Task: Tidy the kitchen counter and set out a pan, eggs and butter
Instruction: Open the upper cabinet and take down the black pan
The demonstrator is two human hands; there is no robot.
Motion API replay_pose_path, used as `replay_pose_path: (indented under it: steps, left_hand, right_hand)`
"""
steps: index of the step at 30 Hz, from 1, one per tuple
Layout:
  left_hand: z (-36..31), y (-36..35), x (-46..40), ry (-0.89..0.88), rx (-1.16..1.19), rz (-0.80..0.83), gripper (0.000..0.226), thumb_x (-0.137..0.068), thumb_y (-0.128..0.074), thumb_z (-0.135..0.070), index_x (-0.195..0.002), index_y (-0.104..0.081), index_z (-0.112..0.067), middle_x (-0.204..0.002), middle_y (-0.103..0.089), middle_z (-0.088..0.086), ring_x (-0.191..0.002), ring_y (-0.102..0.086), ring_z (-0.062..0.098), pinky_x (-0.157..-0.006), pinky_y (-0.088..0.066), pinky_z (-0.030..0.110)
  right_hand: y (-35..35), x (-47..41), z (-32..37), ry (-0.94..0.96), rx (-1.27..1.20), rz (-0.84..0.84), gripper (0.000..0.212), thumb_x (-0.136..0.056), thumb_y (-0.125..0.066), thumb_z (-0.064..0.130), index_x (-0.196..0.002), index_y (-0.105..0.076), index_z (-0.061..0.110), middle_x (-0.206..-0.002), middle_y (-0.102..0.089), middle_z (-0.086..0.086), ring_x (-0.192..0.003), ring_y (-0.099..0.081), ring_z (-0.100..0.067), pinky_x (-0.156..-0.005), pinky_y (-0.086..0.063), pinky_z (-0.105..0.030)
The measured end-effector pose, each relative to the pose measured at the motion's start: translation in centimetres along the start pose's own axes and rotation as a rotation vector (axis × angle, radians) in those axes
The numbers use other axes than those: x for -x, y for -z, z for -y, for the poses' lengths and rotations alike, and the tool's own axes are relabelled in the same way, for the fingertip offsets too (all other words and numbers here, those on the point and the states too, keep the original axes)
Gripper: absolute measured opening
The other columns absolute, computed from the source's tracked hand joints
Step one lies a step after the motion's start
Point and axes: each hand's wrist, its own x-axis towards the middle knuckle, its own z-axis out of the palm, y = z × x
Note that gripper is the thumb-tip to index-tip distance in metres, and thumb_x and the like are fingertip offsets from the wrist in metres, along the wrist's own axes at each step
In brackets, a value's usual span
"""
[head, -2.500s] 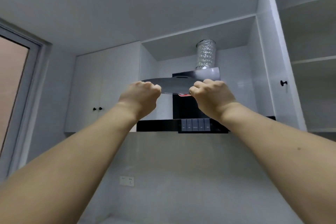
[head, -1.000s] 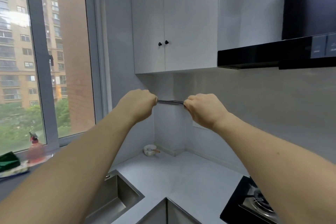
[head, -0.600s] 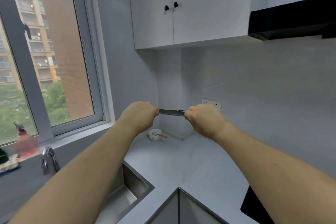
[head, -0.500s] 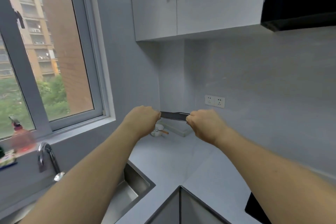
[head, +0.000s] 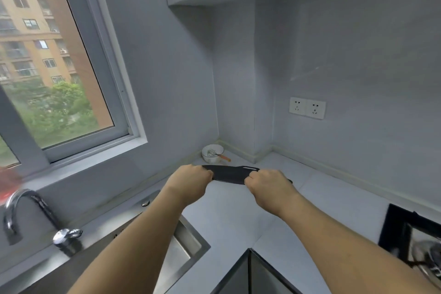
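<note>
I hold a thin, flat black board [head: 230, 174] with a slot handle level above the grey counter [head: 238, 217], near its back corner. My left hand [head: 191, 181] grips its left edge and my right hand [head: 268, 185] grips its right edge, fingers curled round the rim. Only the middle strip of the board shows between my fists. No pan, eggs or butter are in view.
A small white bowl [head: 212, 153] holding a whisk with an orange handle sits in the corner behind the board. The steel sink [head: 183, 248] and tap [head: 21, 210] lie at the left, a black hob [head: 412, 238] at the right. A wall socket [head: 307, 107] is on the wall.
Both hands have brought the black board down from the range hood's height to just above the counter corner. My view has tilted down with it.
</note>
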Motion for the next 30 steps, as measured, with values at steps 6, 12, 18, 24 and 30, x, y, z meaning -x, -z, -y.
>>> replay_pose_path:
  steps: [6,12,18,24,30]
  left_hand:
    - [1.8,-5.4,-3.5,-0.047,0.079,0.021,0.033,-0.092,-0.038,-0.001,-0.111,-0.059,-0.018,-0.103,-0.068,0.001,-0.088,-0.062,0.026,-0.063,-0.037,0.031]
    - [4.8,-12.2,-7.5,-0.109,0.203,0.003,0.036,-0.089,-0.037,0.001,-0.111,-0.059,-0.019,-0.11,-0.067,-0.003,-0.1,-0.061,0.023,-0.077,-0.05,0.032]
    - [7.8,-16.9,-9.8,-0.146,0.271,-0.036,0.038,-0.093,-0.037,0.001,-0.119,-0.059,-0.015,-0.12,-0.064,-0.002,-0.117,-0.056,0.02,-0.094,-0.041,0.026]
    - [11.1,-21.4,-10.5,-0.143,0.332,-0.017,0.038,-0.09,-0.038,0.004,-0.117,-0.059,-0.015,-0.119,-0.065,-0.004,-0.118,-0.057,0.02,-0.091,-0.045,0.026]
    - [14.4,-24.8,-10.5,-0.16,0.267,0.022,0.045,-0.057,-0.077,0.006,-0.095,-0.072,-0.017,-0.092,-0.073,-0.007,-0.09,-0.072,0.019,-0.049,-0.055,0.025]
  right_hand:
    - [-4.0,-3.6,0.5,-0.002,0.048,0.262,0.022,-0.086,-0.052,0.002,-0.105,-0.059,0.011,-0.1,-0.06,-0.007,-0.09,-0.061,-0.027,-0.061,-0.039,-0.034]
    - [-8.3,-7.7,1.8,-0.045,0.003,0.428,0.025,-0.075,-0.063,0.001,-0.096,-0.061,0.013,-0.09,-0.06,-0.005,-0.078,-0.061,-0.024,-0.057,-0.041,-0.033]
    - [-12.5,-12.0,2.8,-0.057,-0.052,0.461,0.036,-0.081,-0.049,-0.008,-0.114,-0.052,0.006,-0.11,-0.054,-0.011,-0.099,-0.056,-0.03,-0.069,-0.036,-0.035]
    - [-15.9,-16.2,5.0,-0.028,-0.043,0.478,0.034,-0.044,-0.079,0.002,-0.074,-0.064,0.012,-0.069,-0.057,-0.004,-0.057,-0.057,-0.021,-0.045,-0.03,-0.028]
    - [-19.2,-18.7,7.2,-0.021,-0.147,0.374,0.05,-0.007,-0.076,0.0,-0.052,-0.058,0.014,-0.048,-0.045,0.001,-0.034,-0.041,-0.016,-0.04,-0.015,-0.019]
